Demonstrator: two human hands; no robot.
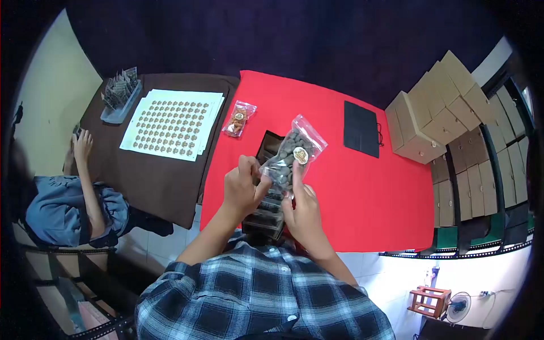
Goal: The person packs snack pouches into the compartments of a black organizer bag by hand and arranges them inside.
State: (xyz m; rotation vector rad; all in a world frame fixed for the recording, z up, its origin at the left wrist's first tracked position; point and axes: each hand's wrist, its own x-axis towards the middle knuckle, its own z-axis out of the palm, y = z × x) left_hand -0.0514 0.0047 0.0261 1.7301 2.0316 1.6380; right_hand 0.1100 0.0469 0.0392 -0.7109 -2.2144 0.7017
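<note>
Between my hands is a clear zip bag [290, 150] of dark, pebble-like pieces, tilted with its zip end away from me. A round sticker [300, 155] sits on its front. My left hand [242, 184] is closed on the bag's near left corner. My right hand [304, 212] grips the near right edge between thumb and fingers, its index finger reaching up to the sticker's lower edge. Below the bag stands a long dark box [268, 146] with several clear packets [267, 214] in it, partly hidden by my hands and the bag.
A smaller bag of orange-brown pieces [239, 118] lies on the red tablecloth [362, 198]. Sticker sheets [170, 122] and a plastic bin of packets [122, 107] are on the dark table at left, beside another person [79, 207]. A black flat case [361, 129] and stacked cartons [416, 127] are at right.
</note>
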